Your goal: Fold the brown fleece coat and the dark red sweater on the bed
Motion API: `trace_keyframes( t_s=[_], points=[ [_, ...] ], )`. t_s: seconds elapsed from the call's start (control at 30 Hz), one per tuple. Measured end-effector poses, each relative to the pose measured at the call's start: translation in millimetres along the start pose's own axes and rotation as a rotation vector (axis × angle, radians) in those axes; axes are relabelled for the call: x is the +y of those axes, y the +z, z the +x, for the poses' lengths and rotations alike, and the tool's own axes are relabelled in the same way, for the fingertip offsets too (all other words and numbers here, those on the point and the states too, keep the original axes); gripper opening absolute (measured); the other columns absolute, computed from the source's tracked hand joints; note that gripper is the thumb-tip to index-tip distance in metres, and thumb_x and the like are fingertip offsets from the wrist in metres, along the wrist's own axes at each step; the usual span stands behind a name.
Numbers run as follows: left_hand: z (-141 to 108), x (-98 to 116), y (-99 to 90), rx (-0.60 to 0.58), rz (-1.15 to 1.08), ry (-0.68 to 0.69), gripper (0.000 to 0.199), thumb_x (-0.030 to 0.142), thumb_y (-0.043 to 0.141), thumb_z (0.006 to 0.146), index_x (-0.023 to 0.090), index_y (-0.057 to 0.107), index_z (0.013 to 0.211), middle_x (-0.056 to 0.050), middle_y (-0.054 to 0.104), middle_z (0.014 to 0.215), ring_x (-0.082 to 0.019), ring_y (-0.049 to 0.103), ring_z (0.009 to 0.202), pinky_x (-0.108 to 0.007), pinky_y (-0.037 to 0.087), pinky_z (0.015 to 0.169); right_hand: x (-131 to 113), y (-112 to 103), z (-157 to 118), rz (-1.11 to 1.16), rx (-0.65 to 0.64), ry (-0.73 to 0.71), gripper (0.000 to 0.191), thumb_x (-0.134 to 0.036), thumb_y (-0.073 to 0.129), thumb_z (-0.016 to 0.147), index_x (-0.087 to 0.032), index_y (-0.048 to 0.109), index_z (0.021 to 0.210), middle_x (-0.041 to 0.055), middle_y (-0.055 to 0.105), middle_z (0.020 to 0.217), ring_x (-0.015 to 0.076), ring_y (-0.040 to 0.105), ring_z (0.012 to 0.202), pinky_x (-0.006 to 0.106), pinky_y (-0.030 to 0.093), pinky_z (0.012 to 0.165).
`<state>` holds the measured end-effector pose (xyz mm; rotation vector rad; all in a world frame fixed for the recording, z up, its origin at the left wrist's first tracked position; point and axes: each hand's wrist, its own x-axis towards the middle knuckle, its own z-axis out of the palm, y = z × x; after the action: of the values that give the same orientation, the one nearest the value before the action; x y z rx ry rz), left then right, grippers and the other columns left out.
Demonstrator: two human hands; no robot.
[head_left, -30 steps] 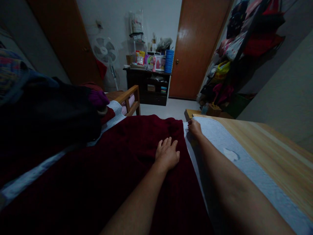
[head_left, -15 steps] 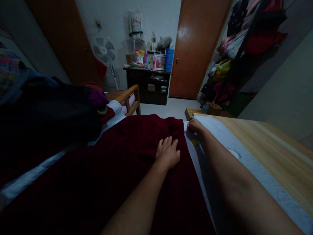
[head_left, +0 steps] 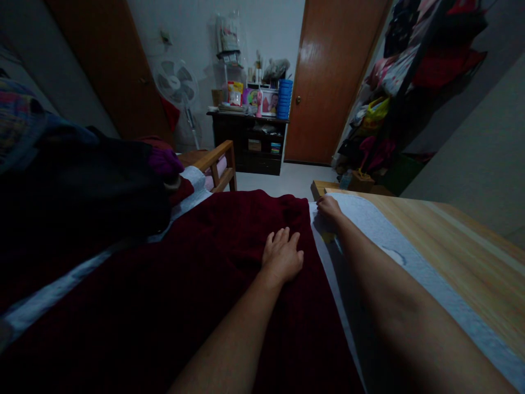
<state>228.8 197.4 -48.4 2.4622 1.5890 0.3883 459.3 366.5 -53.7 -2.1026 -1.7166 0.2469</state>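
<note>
A large dark red cloth is spread in front of me, with slight wrinkles and a bunched far edge. My left hand lies palm down on it, fingers spread, holding nothing. Just past the cloth's right edge, my right hand is closed, with its fingers curled down at the far end of a light grey-white sheet. Whatever its fingertips grip is hidden. Under my right forearm the sheet is in shadow, and a small yellow patch shows there.
To the right is a pale wooden board. A dark heap of clothes lies on the left. Beyond stand a wooden rail, a fan, a dark cabinet and a door. Clothes hang from a rack at right.
Both hands keep nearly the same place and pose. My right hand has shifted very slightly right and up in the picture, and the view itself has moved a little.
</note>
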Motion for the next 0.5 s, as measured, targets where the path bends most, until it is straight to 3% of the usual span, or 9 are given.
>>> trace_keyframes(
  t_s=[0.13,0.33,0.4,0.5],
  points=[
    [0,1,-1.7,-0.01,0.007,0.002,0.055,0.042,0.045,0.091,0.022,0.043,0.142,-0.011,0.038,0.153,-0.026,0.032,0.141,-0.048,0.021,0.117,-7,15,-5,-0.077,-0.026,0.003,0.033,-0.01,0.054,0.072,-0.01,0.071,0.101,0.0201,0.069,0.098,0.0313,0.062,0.103,0.038,0.043,0.092],
    [-1,2,-4.5,-0.024,-0.003,-0.01,0.056,0.043,0.045,0.091,0.022,0.043,0.143,-0.011,0.038,0.154,-0.026,0.032,0.142,-0.048,0.02,0.118,-14,14,3,-0.062,0.044,-0.055,0.054,-0.01,0.051,0.074,-0.012,0.055,0.128,0.016,0.058,0.129,0.0264,0.051,0.121,0.032,0.039,0.1],
    [-1,2,-4.2,-0.023,-0.005,-0.01,0.056,0.043,0.046,0.09,0.022,0.044,0.142,-0.011,0.038,0.153,-0.025,0.032,0.142,-0.047,0.02,0.118,-12,9,9,-0.05,0.061,-0.035,0.056,-0.009,0.048,0.076,-0.011,0.05,0.132,0.0156,0.059,0.128,0.0251,0.053,0.118,0.031,0.042,0.096],
    [-1,1,-2.8,-0.013,-0.001,-0.008,0.055,0.043,0.045,0.09,0.023,0.044,0.142,-0.011,0.038,0.153,-0.025,0.032,0.141,-0.047,0.02,0.118,-8,8,14,-0.046,0.043,0.013,0.047,-0.01,0.049,0.078,-0.01,0.056,0.124,0.0161,0.065,0.114,0.0266,0.06,0.106,0.032,0.045,0.088]
  ],
)
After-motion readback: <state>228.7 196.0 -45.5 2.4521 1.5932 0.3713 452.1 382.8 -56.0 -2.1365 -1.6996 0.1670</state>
